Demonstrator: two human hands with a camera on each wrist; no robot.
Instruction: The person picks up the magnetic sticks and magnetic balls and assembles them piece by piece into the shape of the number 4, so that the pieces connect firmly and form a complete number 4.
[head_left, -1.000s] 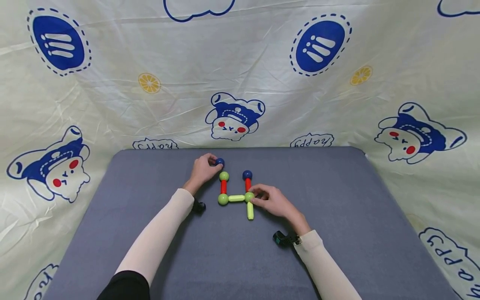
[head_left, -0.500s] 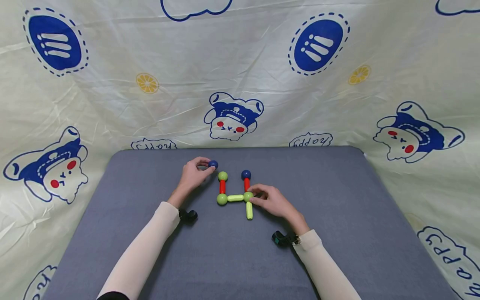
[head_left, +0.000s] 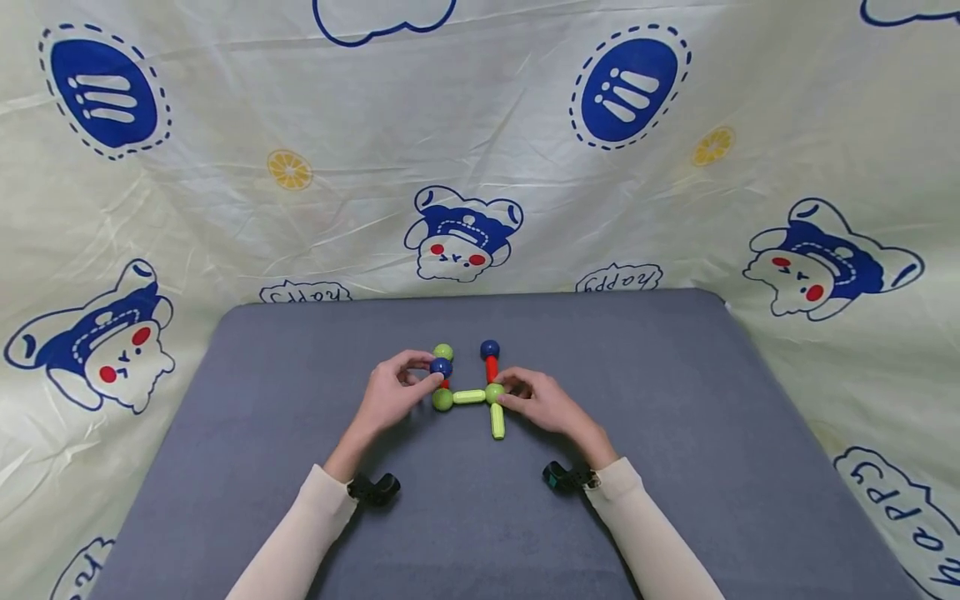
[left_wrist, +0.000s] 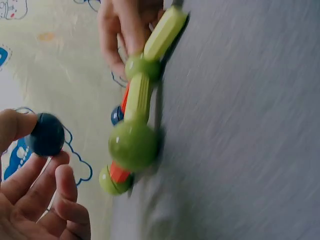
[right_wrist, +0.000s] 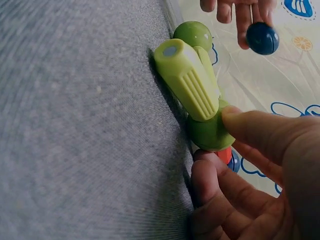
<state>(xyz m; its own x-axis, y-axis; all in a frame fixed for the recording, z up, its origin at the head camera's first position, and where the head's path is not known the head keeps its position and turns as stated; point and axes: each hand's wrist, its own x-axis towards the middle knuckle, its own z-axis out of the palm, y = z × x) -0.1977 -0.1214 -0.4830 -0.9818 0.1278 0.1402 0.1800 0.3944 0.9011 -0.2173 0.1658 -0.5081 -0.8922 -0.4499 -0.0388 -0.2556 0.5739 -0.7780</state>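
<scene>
My left hand [head_left: 392, 392] pinches a loose blue ball [head_left: 441, 367] between thumb and fingers, held above the table apart from the other pieces. Beneath it, partly covered in the head view, a red stick [left_wrist: 120, 173] joins a far green ball [head_left: 443, 352] to a nearer green ball [head_left: 442, 400]. From there a yellow-green stick [head_left: 469, 397] runs right to another green ball [head_left: 494, 393], which my right hand [head_left: 546, 402] pinches. A second red stick [head_left: 492, 367] with a blue end ball [head_left: 490, 348] points away from that joint; another yellow-green stick [head_left: 498, 422] points toward me, its near end bare.
The pieces lie on a grey cloth-covered table [head_left: 480, 517]. A pale printed curtain [head_left: 360, 225] hangs behind the table and along its sides. A black wrist camera [head_left: 375, 490] sits on the left wrist, and another device [head_left: 567, 477] on the right.
My left hand, with the blue ball, first moved left from beyond the far green ball, then came nearer and right, over the left red stick. The right hand keeps its hold.
</scene>
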